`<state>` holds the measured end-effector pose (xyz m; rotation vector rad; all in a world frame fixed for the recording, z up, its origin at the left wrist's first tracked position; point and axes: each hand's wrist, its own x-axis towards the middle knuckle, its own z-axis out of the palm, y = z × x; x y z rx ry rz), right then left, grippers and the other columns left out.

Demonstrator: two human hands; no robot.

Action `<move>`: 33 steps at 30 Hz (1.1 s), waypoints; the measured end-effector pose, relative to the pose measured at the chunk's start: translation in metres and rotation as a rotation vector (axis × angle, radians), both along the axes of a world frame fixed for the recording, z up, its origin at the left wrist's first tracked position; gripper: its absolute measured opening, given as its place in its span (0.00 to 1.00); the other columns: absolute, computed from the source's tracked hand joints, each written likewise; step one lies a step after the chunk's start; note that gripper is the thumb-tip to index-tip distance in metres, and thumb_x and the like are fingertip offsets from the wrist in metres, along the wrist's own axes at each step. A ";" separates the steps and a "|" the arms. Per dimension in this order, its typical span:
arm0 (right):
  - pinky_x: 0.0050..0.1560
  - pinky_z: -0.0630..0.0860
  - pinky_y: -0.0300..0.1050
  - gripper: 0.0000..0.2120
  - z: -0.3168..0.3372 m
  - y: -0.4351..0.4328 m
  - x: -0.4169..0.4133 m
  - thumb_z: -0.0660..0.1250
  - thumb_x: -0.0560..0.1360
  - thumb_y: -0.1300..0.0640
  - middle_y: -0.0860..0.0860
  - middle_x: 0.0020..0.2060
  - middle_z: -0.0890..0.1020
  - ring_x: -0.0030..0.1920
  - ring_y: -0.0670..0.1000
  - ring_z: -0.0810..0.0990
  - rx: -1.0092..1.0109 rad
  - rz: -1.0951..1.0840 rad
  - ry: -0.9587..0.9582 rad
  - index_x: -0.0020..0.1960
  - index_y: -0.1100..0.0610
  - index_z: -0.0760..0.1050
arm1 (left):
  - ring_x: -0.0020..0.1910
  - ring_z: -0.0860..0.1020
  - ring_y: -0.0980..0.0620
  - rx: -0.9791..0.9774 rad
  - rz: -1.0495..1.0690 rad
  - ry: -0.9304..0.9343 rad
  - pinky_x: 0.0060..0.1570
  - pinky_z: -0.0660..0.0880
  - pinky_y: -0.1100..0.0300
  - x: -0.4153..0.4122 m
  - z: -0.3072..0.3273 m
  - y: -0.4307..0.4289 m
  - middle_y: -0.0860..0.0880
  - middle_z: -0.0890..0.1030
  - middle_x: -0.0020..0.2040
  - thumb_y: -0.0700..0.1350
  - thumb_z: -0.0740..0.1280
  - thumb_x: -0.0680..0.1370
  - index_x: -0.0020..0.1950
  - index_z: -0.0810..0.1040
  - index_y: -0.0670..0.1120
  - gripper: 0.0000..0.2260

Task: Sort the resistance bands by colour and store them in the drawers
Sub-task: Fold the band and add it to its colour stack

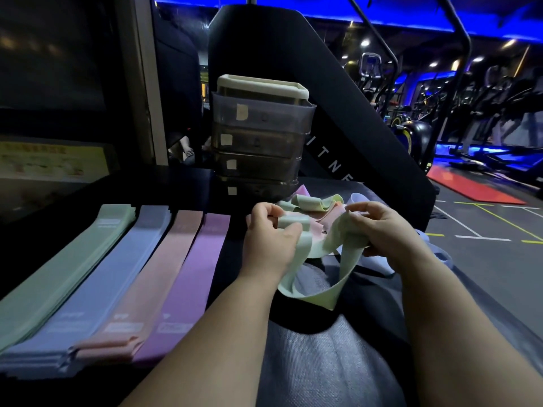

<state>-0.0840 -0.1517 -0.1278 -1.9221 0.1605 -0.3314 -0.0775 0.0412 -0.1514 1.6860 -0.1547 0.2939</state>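
Green band (pixel 329 239): I gripped it in left hand (pixel 270 233) and right hand (pixel 388 227), loop sagging over the worktop (pixel 338 362). Loose pile (pixel 317 202) behind was half hidden by them; drawers (pixel 258 142) were too dim to see into.

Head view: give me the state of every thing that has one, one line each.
Light green band, loose loop, hanging between both hands.
Left hand, gripping the band.
Right hand, gripping the band.
Drawer unit, lower drawers shut, top one unclear.
Green stack, laid flat.
Blue stack, laid flat.
Pink stack, laid flat.
Purple stack, laid flat.
Unsorted heap, tangled behind the hands.
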 end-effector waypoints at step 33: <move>0.35 0.71 0.44 0.06 -0.013 -0.007 0.010 0.69 0.69 0.60 0.52 0.25 0.78 0.31 0.53 0.74 -0.166 -0.207 0.056 0.36 0.62 0.80 | 0.44 0.76 0.52 0.150 -0.016 -0.008 0.34 0.66 0.67 -0.001 -0.001 -0.001 0.43 0.75 0.59 0.36 0.58 0.73 0.40 0.73 0.55 0.13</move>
